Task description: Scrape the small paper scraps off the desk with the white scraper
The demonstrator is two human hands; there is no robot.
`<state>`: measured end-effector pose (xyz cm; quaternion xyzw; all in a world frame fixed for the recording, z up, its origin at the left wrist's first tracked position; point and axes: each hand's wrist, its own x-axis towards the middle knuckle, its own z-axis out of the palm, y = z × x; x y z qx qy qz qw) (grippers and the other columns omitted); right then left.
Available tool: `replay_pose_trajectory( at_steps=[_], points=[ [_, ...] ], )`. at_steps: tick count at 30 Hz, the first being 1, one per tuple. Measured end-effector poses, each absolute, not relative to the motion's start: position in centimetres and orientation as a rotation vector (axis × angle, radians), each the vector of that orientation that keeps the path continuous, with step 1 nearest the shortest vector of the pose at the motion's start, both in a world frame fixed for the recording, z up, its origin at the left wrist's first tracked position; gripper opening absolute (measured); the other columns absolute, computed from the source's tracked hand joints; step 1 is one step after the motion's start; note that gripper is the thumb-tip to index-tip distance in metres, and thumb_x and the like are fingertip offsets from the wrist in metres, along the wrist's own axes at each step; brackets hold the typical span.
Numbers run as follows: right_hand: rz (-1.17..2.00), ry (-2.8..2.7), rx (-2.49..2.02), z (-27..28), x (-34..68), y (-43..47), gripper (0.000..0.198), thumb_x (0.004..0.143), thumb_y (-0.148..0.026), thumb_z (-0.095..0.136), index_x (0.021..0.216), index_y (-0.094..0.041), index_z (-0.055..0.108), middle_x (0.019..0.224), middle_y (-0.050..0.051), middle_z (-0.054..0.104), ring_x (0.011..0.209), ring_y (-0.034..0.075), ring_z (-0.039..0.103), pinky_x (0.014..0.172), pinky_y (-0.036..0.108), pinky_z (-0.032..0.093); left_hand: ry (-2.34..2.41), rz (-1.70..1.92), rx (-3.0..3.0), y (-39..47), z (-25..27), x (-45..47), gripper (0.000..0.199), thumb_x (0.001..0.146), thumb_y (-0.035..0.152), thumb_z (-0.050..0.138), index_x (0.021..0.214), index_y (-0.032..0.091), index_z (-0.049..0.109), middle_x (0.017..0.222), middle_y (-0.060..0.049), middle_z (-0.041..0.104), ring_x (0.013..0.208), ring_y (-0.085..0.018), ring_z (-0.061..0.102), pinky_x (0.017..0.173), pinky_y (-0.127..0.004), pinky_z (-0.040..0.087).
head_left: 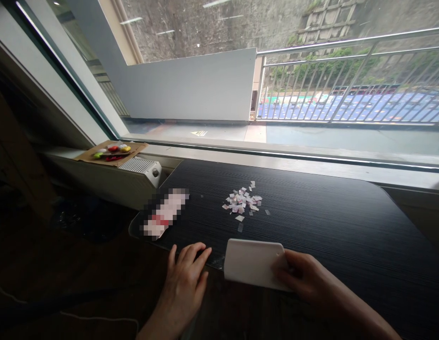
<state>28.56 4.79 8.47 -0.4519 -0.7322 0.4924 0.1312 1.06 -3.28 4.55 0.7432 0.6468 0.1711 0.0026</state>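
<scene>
My right hand [300,274] grips one end of a thin white rectangular plate [253,262] with rounded corners, held at the table's near edge. My thumb shows through or across its right end, near a small hole. To the left of the plate, my left hand [187,274] rests at the table edge with its fingers spread, holding nothing. Beyond both hands, a loose pile of small pale paper-like scraps [242,200] lies on the black table [311,222]. A few scraps lie apart from the pile.
A blurred-out pinkish long item [166,212] lies at the table's left end. Farther left, a cardboard piece [130,147] bears small colourful things beside a white vented box [143,169]. A window sill [293,172] runs behind the table, with a railing outside.
</scene>
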Motion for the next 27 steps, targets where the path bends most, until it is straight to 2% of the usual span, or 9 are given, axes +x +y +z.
replay_pose_trajectory(
  at_steps=[3, 7, 14, 18, 24, 27],
  points=[
    [1.226, -2.271, -1.279, 8.5, 29.0, 3.9, 0.020, 0.087, -0.025, 0.049, 0.075, -0.016, 0.062, 0.068, 0.000, 0.064, 0.061, 0.014, 0.058, 0.055, 0.022, 0.041, 2.021, 0.475, 2.310, -3.3, 4.6, 1.0, 0.049, 0.078, 0.007, 0.044, 0.122, 0.025, 0.054, 0.119, -0.009, 0.062, 0.110, -0.025, 0.058, 0.102, -0.063, 0.033],
    [0.926, -2.284, -1.175, 8.5, 28.2, 3.7, 0.025, 0.094, -0.026, 0.043, 0.085, -0.017, 0.064, 0.076, 0.002, 0.066, 0.068, 0.015, 0.061, 0.063, 0.025, 0.043, 2.013, 0.424, 2.296, -3.3, 4.6, 0.7, 0.047, 0.082, 0.008, 0.042, 0.123, 0.027, 0.054, 0.121, -0.008, 0.061, 0.112, -0.024, 0.057, 0.102, -0.064, 0.033],
    [0.929, -2.356, -1.063, 8.6, 27.9, 3.6, 0.021, 0.095, -0.022, 0.044, 0.088, -0.021, 0.064, 0.077, 0.001, 0.067, 0.068, 0.015, 0.062, 0.062, 0.025, 0.043, 2.014, 0.411, 2.300, -3.3, 4.7, 0.7, 0.053, 0.078, 0.003, 0.042, 0.124, 0.027, 0.054, 0.122, -0.008, 0.061, 0.113, -0.024, 0.057, 0.103, -0.063, 0.032],
    [0.857, -2.319, -1.029, 8.7, 27.7, 3.8, 0.021, 0.095, -0.020, 0.043, 0.092, -0.020, 0.063, 0.082, 0.003, 0.068, 0.073, 0.016, 0.063, 0.066, 0.025, 0.045, 2.014, 0.410, 2.296, -3.3, 4.8, 0.7, 0.052, 0.079, 0.004, 0.042, 0.123, 0.027, 0.054, 0.121, -0.008, 0.061, 0.113, -0.024, 0.057, 0.103, -0.062, 0.033],
    [0.842, -2.506, -0.913, 9.5, 27.8, 3.7, 0.026, 0.097, -0.023, 0.039, 0.080, -0.020, 0.059, 0.071, 0.001, 0.063, 0.064, 0.014, 0.059, 0.059, 0.025, 0.041, 2.005, 0.421, 2.324, -3.3, 4.4, 0.4, 0.053, 0.078, 0.002, 0.042, 0.123, 0.028, 0.055, 0.120, -0.007, 0.062, 0.111, -0.023, 0.058, 0.102, -0.060, 0.034],
    [0.789, -2.453, -0.816, 9.2, 28.0, 3.8, 0.024, 0.097, -0.022, 0.037, 0.085, -0.020, 0.058, 0.076, 0.003, 0.065, 0.069, 0.015, 0.060, 0.062, 0.026, 0.042, 2.004, 0.442, 2.331, -3.2, 4.2, 0.3, 0.052, 0.079, 0.002, 0.042, 0.121, 0.028, 0.056, 0.119, -0.007, 0.062, 0.109, -0.023, 0.059, 0.102, -0.060, 0.035]
  ],
)
